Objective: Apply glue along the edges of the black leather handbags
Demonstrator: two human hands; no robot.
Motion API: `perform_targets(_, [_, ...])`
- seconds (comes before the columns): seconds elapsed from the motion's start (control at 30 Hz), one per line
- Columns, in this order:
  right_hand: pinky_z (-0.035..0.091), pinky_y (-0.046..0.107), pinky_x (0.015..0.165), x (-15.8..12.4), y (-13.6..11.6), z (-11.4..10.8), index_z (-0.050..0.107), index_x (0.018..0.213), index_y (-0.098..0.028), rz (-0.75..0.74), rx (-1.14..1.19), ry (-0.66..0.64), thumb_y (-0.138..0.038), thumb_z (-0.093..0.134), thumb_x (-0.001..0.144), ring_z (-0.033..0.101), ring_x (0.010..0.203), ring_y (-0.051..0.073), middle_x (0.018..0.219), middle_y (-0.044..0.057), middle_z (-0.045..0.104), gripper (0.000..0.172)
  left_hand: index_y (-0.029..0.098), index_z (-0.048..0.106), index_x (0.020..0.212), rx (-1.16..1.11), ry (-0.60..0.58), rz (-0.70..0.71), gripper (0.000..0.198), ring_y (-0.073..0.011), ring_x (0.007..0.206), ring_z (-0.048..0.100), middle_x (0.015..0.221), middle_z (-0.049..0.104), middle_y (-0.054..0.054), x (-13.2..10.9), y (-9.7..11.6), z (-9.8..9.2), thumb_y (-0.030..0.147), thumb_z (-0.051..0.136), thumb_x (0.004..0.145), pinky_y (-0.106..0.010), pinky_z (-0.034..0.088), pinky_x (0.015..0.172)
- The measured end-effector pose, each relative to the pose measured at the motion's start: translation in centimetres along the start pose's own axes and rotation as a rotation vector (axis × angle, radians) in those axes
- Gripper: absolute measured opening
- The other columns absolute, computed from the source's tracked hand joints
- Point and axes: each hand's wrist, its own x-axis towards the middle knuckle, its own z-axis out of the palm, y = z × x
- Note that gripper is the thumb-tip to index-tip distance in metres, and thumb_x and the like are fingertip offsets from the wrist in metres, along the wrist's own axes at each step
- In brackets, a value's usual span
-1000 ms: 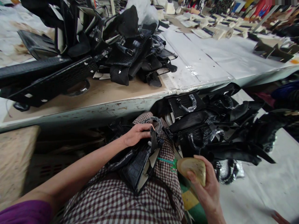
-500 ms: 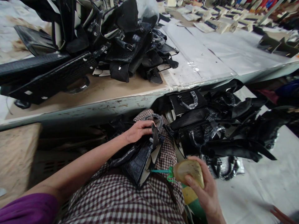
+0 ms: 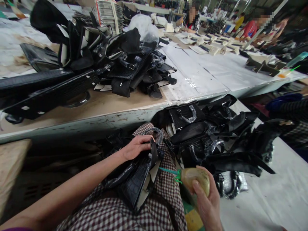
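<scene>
A black crocodile-textured handbag [image 3: 134,184] rests tilted on my lap over a checked apron [image 3: 115,211]. My left hand [image 3: 137,147] pinches its upper edge, beside a plastic-wrapped handle [image 3: 157,134]. The bag's pale inner side panel faces right. In my right hand [image 3: 208,195] is a squeeze bottle [image 3: 194,179] of yellowish liquid, with a green cap and a long thin teal nozzle [image 3: 168,170]. The nozzle points left toward the bag's side; whether its tip touches the bag I cannot tell.
More black handbags [image 3: 199,141] are heaped to my right on a white surface [image 3: 262,205]. Ahead, a worktable [image 3: 134,107] carries a large pile of black bag parts [image 3: 125,64]. A wooden board [image 3: 14,170] stands at the left. People [image 3: 192,19] sit farther back.
The view has tilted up, showing more of the room. The bottle's nozzle has moved up along the bag's side, away from the lower corner. My left hand keeps its hold.
</scene>
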Motion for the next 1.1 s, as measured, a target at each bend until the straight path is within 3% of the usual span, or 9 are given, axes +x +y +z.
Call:
perform_targets(0.2, [0.054, 0.036, 0.078, 1.5, -0.3, 0.4, 0.053, 0.128, -0.024, -0.072, -0.158, 0.027, -0.057, 0.072, 0.078, 0.06, 0.095, 0.025, 0.117, 0.008, 0.06, 0.063, 0.012, 0.064, 0.079, 0.011, -0.001, 0.001, 0.024, -0.0179, 0.077, 0.052, 0.079, 0.058, -0.003, 0.0, 0.6, 0.1, 0.032, 0.058, 0.09, -0.027, 0.041, 0.073])
perform_targets(0.43, [0.052, 0.041, 0.09, 2.1, -0.8, 0.4, 0.055, 0.127, -0.024, -0.092, -0.236, 0.005, -0.058, 0.072, 0.077, 0.06, 0.103, 0.027, 0.123, 0.008, 0.06, 0.063, 0.012, 0.064, 0.081, 0.026, 0.0, 0.002, 0.024, -0.0186, 0.079, 0.053, 0.08, 0.059, -0.003, -0.1, 0.4, 0.0, 0.033, 0.058, 0.09, -0.028, 0.041, 0.075])
perform_targets(0.7, [0.057, 0.034, 0.078, 1.9, -1.5, -0.4, 0.058, 0.123, -0.023, -0.081, -0.17, -0.177, -0.052, 0.075, 0.078, 0.064, 0.091, 0.023, 0.107, 0.006, 0.067, 0.056, 0.011, 0.065, 0.081, 0.011, -0.008, -0.001, 0.023, -0.0175, 0.078, 0.053, 0.08, 0.059, -0.003, 0.0, 0.1, 0.1, 0.031, 0.058, 0.09, -0.026, 0.042, 0.075])
perform_targets(0.9, [0.056, 0.037, 0.078, 2.2, -1.5, 0.3, 0.058, 0.123, -0.023, -0.128, -0.227, -0.006, -0.055, 0.076, 0.075, 0.062, 0.094, 0.025, 0.114, 0.008, 0.063, 0.06, 0.012, 0.065, 0.08, 0.008, -0.017, 0.005, 0.025, -0.0179, 0.078, 0.053, 0.08, 0.059, -0.003, 0.2, 0.2, 0.1, 0.033, 0.06, 0.091, -0.027, 0.041, 0.074])
perform_targets(1.1, [0.055, 0.034, 0.078, 1.6, -1.8, -0.3, 0.06, 0.121, -0.023, -0.107, -0.205, -0.206, -0.053, 0.074, 0.077, 0.062, 0.09, 0.023, 0.105, 0.007, 0.066, 0.055, 0.012, 0.065, 0.08, -0.005, -0.019, -0.005, 0.026, -0.019, 0.079, 0.054, 0.08, 0.059, -0.004, 0.3, 0.3, 0.2, 0.036, 0.061, 0.09, -0.029, 0.043, 0.075])
